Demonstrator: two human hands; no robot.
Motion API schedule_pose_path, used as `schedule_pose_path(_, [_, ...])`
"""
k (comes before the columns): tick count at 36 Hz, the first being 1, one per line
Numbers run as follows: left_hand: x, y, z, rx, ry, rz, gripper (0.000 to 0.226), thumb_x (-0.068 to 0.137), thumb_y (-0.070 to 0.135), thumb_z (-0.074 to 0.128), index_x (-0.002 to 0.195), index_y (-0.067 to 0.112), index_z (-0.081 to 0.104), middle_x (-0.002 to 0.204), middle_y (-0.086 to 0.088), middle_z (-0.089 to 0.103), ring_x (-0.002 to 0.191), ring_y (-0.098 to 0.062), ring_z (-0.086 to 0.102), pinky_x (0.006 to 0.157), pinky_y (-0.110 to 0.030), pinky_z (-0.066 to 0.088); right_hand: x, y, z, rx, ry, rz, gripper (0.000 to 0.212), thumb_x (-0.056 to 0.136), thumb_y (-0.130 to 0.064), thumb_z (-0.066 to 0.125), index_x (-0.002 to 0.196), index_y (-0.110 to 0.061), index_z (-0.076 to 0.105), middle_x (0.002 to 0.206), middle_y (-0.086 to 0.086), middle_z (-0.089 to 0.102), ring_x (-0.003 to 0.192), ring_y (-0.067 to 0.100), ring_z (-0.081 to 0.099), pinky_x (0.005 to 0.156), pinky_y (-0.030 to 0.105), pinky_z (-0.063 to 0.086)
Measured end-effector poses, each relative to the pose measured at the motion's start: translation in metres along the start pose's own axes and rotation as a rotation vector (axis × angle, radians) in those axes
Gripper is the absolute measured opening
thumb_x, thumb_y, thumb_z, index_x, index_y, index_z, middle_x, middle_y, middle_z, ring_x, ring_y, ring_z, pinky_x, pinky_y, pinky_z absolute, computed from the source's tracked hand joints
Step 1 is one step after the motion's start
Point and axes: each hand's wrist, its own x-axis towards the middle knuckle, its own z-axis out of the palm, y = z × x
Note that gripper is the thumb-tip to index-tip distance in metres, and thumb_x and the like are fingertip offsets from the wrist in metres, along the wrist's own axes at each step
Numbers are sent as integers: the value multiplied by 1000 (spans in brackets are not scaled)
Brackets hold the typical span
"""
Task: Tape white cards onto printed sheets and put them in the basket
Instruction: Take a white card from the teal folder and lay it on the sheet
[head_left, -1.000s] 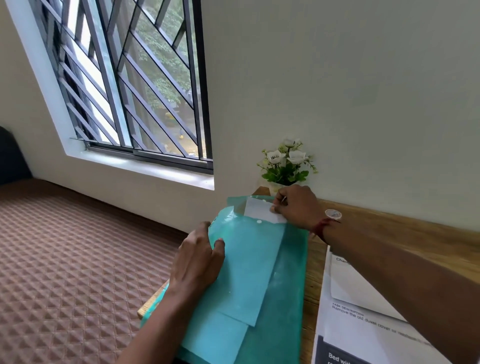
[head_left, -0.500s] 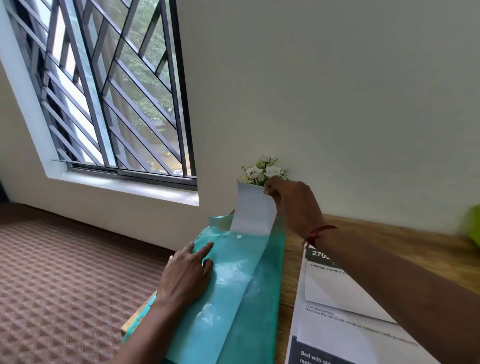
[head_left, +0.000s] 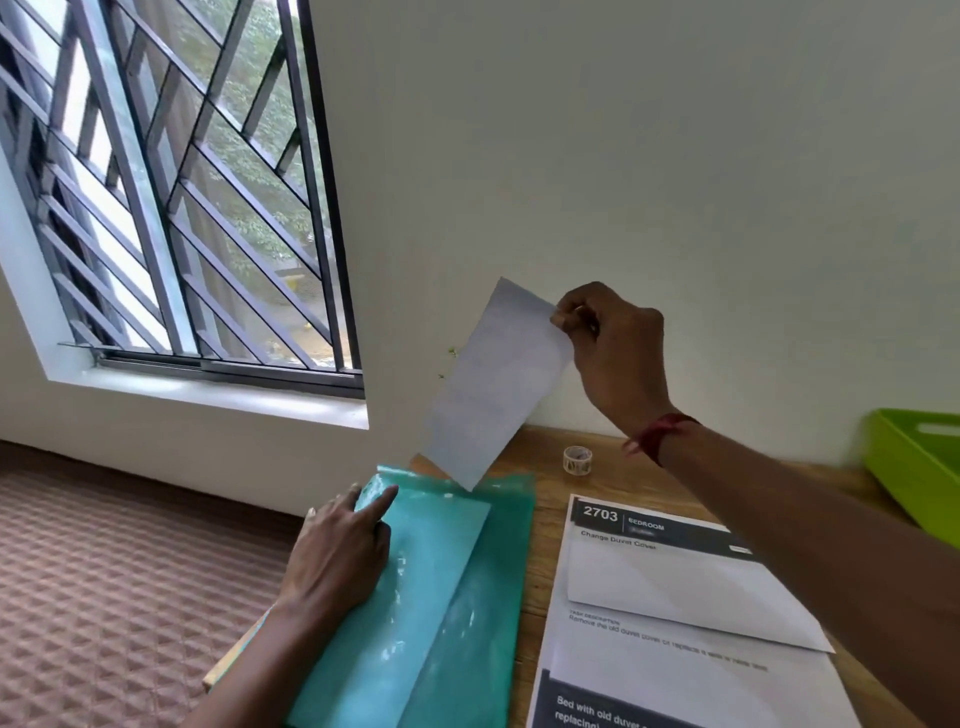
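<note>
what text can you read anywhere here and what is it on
"2703": dark header of the printed sheet
"BEDROOM": same header, beside the number; the line under it is too small
"Change Duvet Cover": under the header
"Remove the old duvet cover": mid-sheet; the rest of that line is blurred
"Bed with old duvet" and "replacing": dark band at the bottom, cut off
The card in the right hand and the tape roll: nothing legible

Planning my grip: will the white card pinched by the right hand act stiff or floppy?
Probably fairly stiff: the white card hangs nearly flat though the right hand pinches only its top corner. Likely very light, since that pinch alone carries it.
</note>
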Motion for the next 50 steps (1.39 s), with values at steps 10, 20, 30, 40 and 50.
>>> schedule_pose_path(10, [12,52,-46,-216,139,114,59,87,37,42,146,31,42,144,-15,50,117,-42,57,91,-51,53,-28,6,-59,316,10,600,6,86,-11,72,86,-14,67,84,6,71,77,17,71,57,32,60])
schedule_pose_path(20, [10,153,-62,-535,76,601,79,81,56,56,150,29,29,152,2,35,136,-13,29,110,-35,31,-121,48,-127,583,84,1086,16,88,-11,67,100,-2,62,96,16,71,76,23,68,59,33,57])
schedule_pose_path(30, [7,245,-39,-178,-104,772,121,64,91,51,146,44,-25,161,-1,-3,147,-25,-13,117,-52,-14,-155,63,-150,627,167,1231,19,85,-13,70,97,0,61,99,17,71,88,27,67,58,32,57])
schedule_pose_path(40, [11,247,-10,-208,-91,792,120,70,70,65,147,44,-23,148,8,10,134,-14,10,121,-42,14,-162,72,-154,678,136,1275,10,86,-10,68,93,-4,63,102,20,70,81,24,68,58,32,58])
schedule_pose_path(50, [11,235,-20,-201,-56,814,115,76,55,68,147,45,-21,150,4,9,140,-18,0,115,-36,-15,-161,68,-156,458,58,1056,43,80,-7,75,112,-29,56,97,9,68,82,21,69,54,31,56])
